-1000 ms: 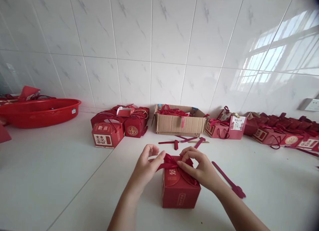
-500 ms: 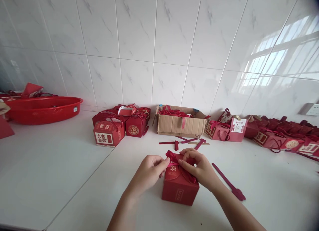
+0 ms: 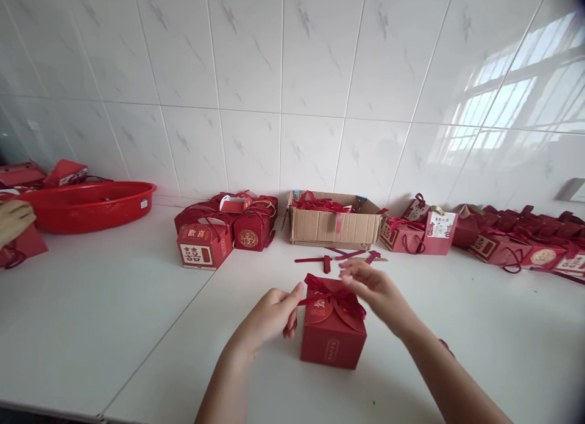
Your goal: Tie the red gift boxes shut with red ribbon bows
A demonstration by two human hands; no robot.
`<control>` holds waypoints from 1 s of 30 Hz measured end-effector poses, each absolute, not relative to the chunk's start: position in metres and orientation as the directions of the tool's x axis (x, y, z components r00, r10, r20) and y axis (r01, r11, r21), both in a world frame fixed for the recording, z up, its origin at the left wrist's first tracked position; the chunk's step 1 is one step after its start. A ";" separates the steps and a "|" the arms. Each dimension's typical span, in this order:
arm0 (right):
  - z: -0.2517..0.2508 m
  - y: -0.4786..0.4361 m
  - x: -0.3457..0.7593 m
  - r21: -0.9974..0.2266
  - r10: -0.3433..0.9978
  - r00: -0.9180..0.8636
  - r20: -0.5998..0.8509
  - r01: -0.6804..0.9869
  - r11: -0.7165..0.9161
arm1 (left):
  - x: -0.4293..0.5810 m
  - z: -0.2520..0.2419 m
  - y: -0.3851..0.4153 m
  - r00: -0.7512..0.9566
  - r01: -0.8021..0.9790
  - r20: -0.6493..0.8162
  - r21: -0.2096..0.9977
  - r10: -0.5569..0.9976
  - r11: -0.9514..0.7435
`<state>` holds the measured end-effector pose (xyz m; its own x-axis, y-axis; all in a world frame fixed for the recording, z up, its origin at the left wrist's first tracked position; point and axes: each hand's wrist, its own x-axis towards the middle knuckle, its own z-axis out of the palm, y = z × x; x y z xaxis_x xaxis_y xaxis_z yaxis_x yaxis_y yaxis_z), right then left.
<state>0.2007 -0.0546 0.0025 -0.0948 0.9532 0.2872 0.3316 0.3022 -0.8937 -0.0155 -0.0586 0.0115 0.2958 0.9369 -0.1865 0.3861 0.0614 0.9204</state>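
Note:
A red gift box (image 3: 333,345) with curved top flaps and light printed characters stands upright in front of me. Across its top lies a red ribbon (image 3: 336,293), tied with a loop and loose tails. At the box's left side, my left hand (image 3: 273,314) is closed, with a tail of the ribbon at its thumb and fingers. My right hand (image 3: 377,293) hovers by the upper right of the box, its fingers slightly apart and nothing visible in them.
A cardboard carton (image 3: 333,228) of red ribbons stands by the tiled wall, with loose straps (image 3: 326,264) before it. Red boxes (image 3: 203,247) sit left of it, more (image 3: 496,250) at right. Far left are a red basin (image 3: 95,211) and another person's hand (image 3: 16,220) with a red box.
My right hand has come off the ribbon, up and to the right. My left hand has drawn slightly left, stretching a ribbon tail. At far left the other person's hand has come further into view.

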 end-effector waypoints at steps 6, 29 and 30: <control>0.026 -0.064 0.256 -0.887 0.945 -0.140 0.295 0.329 0.325 | -0.027 0.004 -0.049 0.213 0.427 -0.202 0.899 0.956 0.095; -0.042 -0.030 0.355 -0.902 0.438 0.873 0.215 0.349 -0.253 | -0.039 -0.019 -0.026 0.092 0.656 -0.186 0.750 0.978 0.081; -0.047 -0.029 0.355 -0.899 0.398 0.886 0.237 0.356 -0.256 | -0.040 -0.020 -0.025 0.090 0.667 -0.190 0.741 0.978 0.083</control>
<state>0.3552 -0.0290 -0.0469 0.8863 0.3978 0.2373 0.3557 -0.2563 -0.8988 -0.0402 -0.0253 -0.0200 0.0897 0.9777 -0.1900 0.6668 0.0827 0.7407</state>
